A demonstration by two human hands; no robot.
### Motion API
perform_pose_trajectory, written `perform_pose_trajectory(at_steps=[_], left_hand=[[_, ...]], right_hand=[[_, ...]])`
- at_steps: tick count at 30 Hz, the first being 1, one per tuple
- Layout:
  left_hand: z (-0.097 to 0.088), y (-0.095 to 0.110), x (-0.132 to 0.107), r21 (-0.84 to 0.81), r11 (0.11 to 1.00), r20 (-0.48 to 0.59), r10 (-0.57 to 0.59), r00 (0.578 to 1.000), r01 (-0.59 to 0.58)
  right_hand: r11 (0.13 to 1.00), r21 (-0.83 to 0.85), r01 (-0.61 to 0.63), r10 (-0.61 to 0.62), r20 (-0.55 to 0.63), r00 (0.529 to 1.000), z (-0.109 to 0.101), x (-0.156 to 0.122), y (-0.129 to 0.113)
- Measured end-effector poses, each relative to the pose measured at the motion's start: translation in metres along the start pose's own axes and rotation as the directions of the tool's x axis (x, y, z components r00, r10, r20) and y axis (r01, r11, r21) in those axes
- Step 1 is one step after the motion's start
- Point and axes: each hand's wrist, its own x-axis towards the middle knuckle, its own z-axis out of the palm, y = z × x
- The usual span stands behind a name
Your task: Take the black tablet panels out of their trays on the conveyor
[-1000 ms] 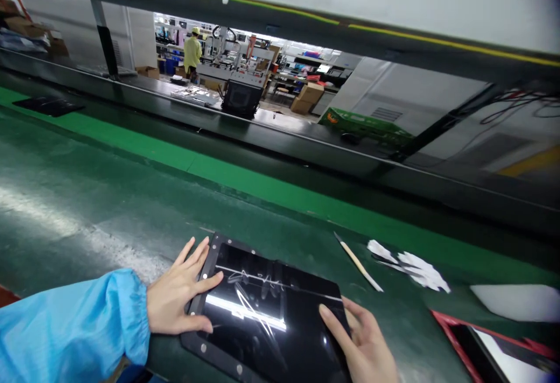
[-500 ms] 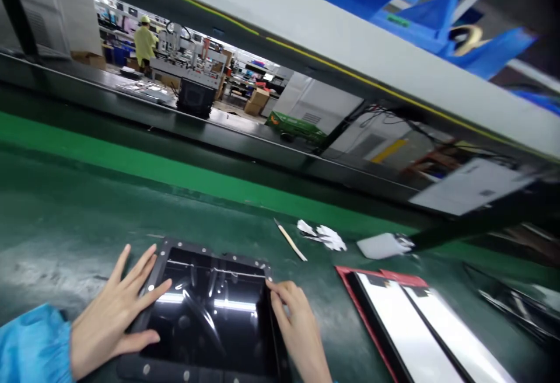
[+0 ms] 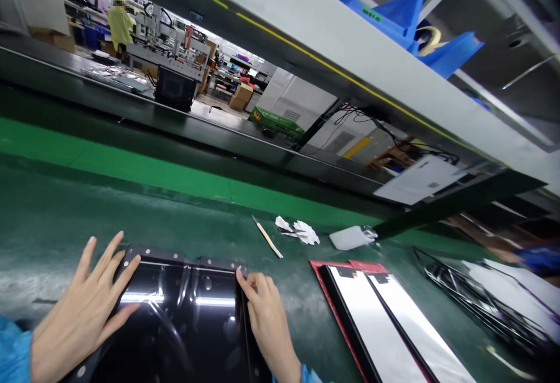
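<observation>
Glossy black panel (image 3: 196, 330) on the counter (image 3: 175, 219), under two hands
The left hand (image 3: 83, 307)'s grip is spread wide over its left edge; the right hand (image 3: 269, 313)'s curls at the far right corner, pinch unclear. Skin contact could smudge the face; an uneven pull could skew it. Beyond: a white bottle (image 3: 347, 238), a blue bin (image 3: 457, 53) holding a pale roll (image 3: 434, 37), a green crate (image 3: 277, 123), contents unclear.
</observation>
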Motion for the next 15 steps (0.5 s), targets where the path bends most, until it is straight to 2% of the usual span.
perform_pose_trajectory(at_steps=[5,9,12,15], left_hand=[[0.017,-0.005,-0.005,-0.089,0.996,-0.025,-0.02,0.999,0.018],[0.019,-0.009,0.002,-0.11,0.993,-0.022,0.032,0.999,-0.034],[0.014,-0.007,0.004,-0.089,0.996,0.025,0.0,1.0,0.002],[0.007,-0.003,-0.009,-0.116,0.993,0.059,-0.021,0.998,0.028]], right_hand=[[0.992,-0.123,0.018,-0.015,0.029,0.999,0.009,-0.002,0.0],[0.996,-0.092,0.004,-0.001,0.032,0.999,0.015,0.003,0.002],[0.995,0.084,-0.045,0.046,-0.009,0.999,0.014,0.001,0.0],[0.929,0.352,-0.111,0.114,0.013,0.993,0.005,-0.015,-0.008]])
